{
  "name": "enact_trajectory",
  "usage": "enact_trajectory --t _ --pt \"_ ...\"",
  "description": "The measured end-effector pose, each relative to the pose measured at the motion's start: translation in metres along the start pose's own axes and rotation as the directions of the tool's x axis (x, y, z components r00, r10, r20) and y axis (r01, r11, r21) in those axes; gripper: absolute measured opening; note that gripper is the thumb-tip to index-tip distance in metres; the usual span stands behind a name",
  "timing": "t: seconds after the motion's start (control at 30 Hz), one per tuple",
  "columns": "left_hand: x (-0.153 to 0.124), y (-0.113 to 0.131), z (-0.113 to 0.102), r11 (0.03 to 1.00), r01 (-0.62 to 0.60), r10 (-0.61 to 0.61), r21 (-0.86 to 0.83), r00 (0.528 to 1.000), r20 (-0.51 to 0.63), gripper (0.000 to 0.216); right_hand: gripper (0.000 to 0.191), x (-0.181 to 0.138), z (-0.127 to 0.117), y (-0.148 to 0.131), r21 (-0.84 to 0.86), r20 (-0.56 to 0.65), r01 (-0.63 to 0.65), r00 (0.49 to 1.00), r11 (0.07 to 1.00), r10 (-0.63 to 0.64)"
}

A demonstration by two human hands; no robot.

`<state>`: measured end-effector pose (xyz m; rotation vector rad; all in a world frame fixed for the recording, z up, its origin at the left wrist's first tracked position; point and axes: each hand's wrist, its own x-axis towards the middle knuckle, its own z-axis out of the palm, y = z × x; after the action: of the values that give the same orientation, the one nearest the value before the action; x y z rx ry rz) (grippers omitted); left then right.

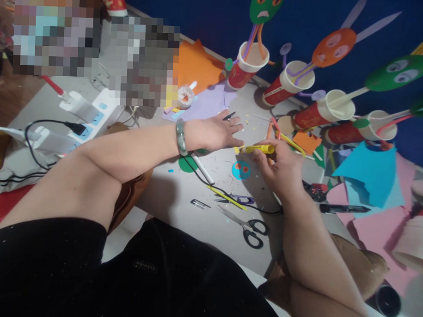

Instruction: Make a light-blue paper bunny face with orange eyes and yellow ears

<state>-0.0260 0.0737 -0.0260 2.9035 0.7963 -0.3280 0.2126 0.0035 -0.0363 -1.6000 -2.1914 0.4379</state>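
My right hand point(278, 168) is closed round a yellow tube-shaped marker or glue stick point(258, 149), held level just above the grey table point(202, 223). My left hand point(217, 131), with a green bangle point(180, 137) on the wrist, lies flat on the table with its fingers stretched toward the yellow stick's left end. A small blue paper disc with a face point(241, 170) lies just below the two hands. A white pen point(202, 168) lies under my left wrist.
Scissors point(250, 228) and a yellow strip point(227, 197) lie near the table's front. Red paper cups with straw faces point(247, 65) line the blue back wall. Coloured paper sheets point(367, 175) cover the right; a white power strip point(84, 121) with cables sits left.
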Motion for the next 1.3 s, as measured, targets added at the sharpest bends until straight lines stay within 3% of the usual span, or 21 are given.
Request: enact_trajectory --t 0.2,0.5,0.87,1.1,1.3 --pt "-0.002 0.004 -0.010 0.999 0.016 -0.019 0.043 0.997 0.072 0.066 0.030 0.001 0.006 0.006 -0.009 -0.072 0.127 0.989 0.992 -0.128" --pt "-0.003 0.005 0.001 0.996 0.036 -0.033 0.087 0.999 -0.029 0.061 0.025 0.005 0.011 0.008 -0.036 -0.055 0.158 0.986 0.987 -0.160" --pt "0.000 0.003 0.009 0.998 0.059 -0.060 -0.011 0.993 -0.098 0.056 0.028 0.006 0.008 0.007 -0.046 -0.016 0.183 0.983 0.982 -0.184" --pt "0.010 0.000 0.022 0.998 0.068 -0.067 0.002 0.990 -0.123 0.059 0.031 0.003 -0.003 0.002 0.001 -0.243 0.123 0.963 0.992 -0.119" --pt "0.000 0.003 0.014 0.993 0.042 -0.030 0.108 0.993 -0.112 0.058 0.035 0.005 0.006 0.007 -0.036 -0.206 0.147 0.967 0.988 -0.152"
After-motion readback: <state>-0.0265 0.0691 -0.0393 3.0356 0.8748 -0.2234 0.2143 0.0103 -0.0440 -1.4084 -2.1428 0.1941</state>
